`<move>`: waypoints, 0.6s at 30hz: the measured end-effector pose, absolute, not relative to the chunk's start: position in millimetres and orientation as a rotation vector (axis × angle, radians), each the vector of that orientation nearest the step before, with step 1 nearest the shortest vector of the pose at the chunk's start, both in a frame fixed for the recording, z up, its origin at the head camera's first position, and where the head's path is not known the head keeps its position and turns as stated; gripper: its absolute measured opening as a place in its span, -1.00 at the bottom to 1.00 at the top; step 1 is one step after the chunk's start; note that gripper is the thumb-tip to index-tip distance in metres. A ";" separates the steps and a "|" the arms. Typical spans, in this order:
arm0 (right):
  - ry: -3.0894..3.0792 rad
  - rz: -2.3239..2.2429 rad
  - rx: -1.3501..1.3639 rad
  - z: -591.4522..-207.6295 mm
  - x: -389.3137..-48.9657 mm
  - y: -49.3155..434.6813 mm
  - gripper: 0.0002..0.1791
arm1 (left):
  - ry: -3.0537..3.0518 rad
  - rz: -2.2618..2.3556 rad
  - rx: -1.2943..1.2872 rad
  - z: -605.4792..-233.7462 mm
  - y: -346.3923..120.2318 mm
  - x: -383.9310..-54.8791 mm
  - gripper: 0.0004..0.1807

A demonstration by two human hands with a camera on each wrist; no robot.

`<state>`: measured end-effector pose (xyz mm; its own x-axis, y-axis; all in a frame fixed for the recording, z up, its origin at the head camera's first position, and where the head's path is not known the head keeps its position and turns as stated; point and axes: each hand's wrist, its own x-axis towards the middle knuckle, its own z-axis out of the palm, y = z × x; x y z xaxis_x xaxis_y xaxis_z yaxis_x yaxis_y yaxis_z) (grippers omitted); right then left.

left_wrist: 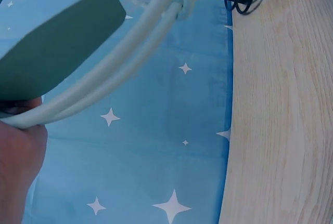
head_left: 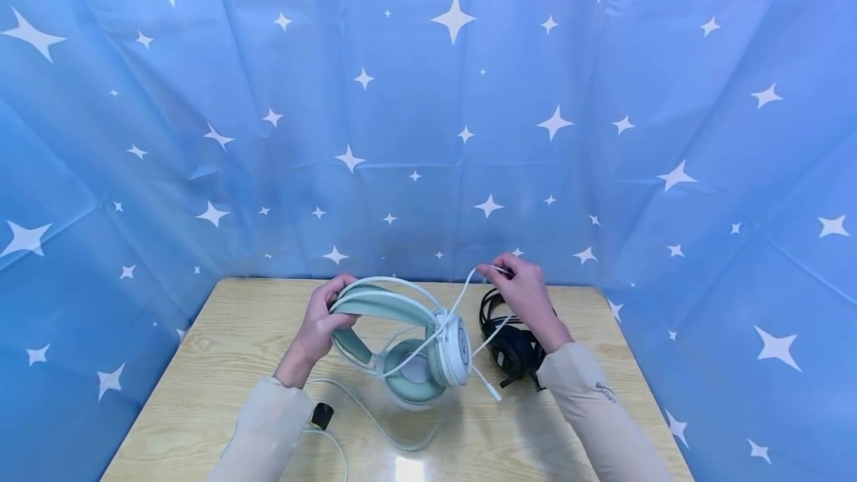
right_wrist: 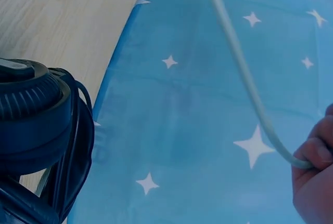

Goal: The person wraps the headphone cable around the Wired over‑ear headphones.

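Note:
A pale green and white headset (head_left: 457, 348) is held tilted above the table. My left hand (head_left: 320, 322) grips its double-band headband, with the fingers partly hidden behind the band; in the left wrist view the green padded strap (left_wrist: 62, 42) shows beside that hand. My right hand (head_left: 525, 294) pinches the headset's thin white cable (head_left: 462, 290), raised to the right of the earcups. The cable crosses in front of the near earcup. In the right wrist view the pinched cable (right_wrist: 244, 73) runs upward from the fingers.
A black headset (head_left: 512, 352) lies on the wooden table (head_left: 201, 385), below my right forearm. Near my left sleeve is a small black object (head_left: 322, 416). More white cable (head_left: 375, 422) curves over the tabletop. A blue star-patterned curtain (head_left: 428, 95) stands behind.

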<state>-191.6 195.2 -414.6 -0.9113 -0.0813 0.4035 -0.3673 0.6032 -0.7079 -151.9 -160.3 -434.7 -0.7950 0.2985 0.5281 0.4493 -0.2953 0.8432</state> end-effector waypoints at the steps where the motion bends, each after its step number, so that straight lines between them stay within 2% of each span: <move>1: -2.512 1.221 0.361 -415.8 -191.8 194.3 -0.70 | -1.749 -2.299 -0.993 -434.8 -160.2 -152.1 -0.51; 7: -2.533 1.225 0.354 -424.5 -192.3 191.2 -0.65 | -1.645 -2.350 -1.056 -433.0 -161.1 -152.7 -0.47; 12: -2.567 1.169 0.309 -430.1 -193.1 188.7 -0.58 | -1.774 -2.247 -0.946 -429.9 -162.0 -149.5 -0.50; 18: -2.697 1.013 0.264 -433.5 -189.9 185.8 -0.44 | -1.873 -2.086 -0.884 -427.1 -162.3 -145.6 -0.64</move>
<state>-189.9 185.8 -433.5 -0.9528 -0.0810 0.2927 -0.2537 0.7422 -0.6204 -145.6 -162.3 -427.1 -0.8005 0.2366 0.5507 0.5220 -0.1761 0.8345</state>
